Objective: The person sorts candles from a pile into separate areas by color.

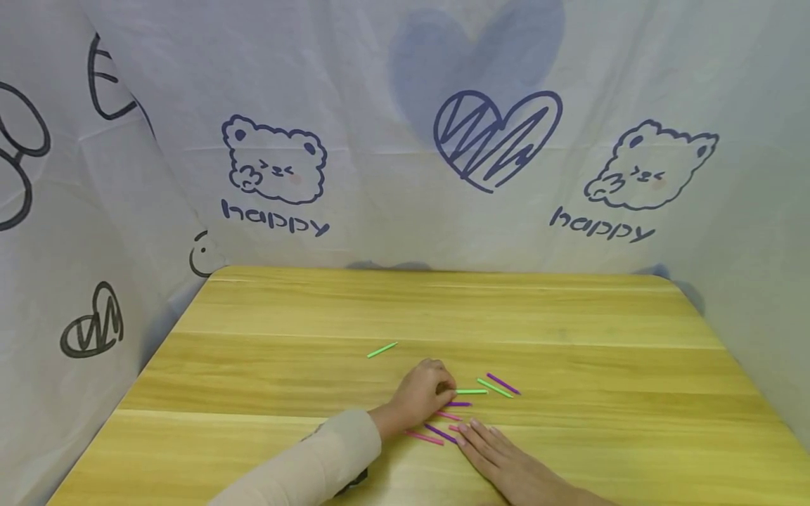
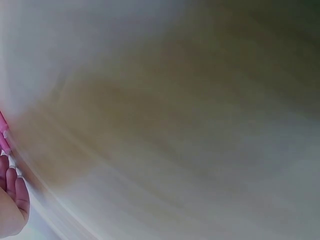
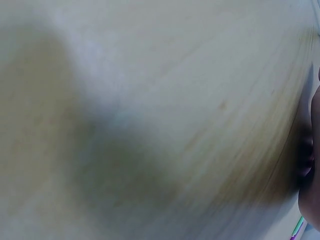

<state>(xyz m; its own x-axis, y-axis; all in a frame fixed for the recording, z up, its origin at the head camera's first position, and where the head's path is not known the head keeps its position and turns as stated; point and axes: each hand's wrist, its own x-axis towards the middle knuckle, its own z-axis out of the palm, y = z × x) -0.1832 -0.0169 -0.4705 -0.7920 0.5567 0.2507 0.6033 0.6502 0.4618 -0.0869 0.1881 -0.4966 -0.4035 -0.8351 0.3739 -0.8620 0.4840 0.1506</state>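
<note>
My left hand (image 1: 422, 391) is over the middle of the wooden table, fingers curled, with thumb and fingertips pinching the left end of a green stick (image 1: 472, 391). Just below it lie a purple stick (image 1: 460, 404) and a pink stick (image 1: 450, 416), both partly covered by that hand. Fingers fairly straight, my right hand (image 1: 500, 460) rests palm down nearby. Its fingertips touch a short visible bit of pink stick (image 1: 453, 428). Between the hands lie another purple stick (image 1: 440, 433) and a pink stick (image 1: 425, 438). Both wrist views show mostly blurred tabletop.
A green stick (image 1: 495, 388) and a purple stick (image 1: 503, 383) lie side by side right of the left hand. Farther back on the left is a lone green stick (image 1: 382, 350). White printed cloth (image 1: 380, 190) hangs behind the wooden table (image 1: 285, 309).
</note>
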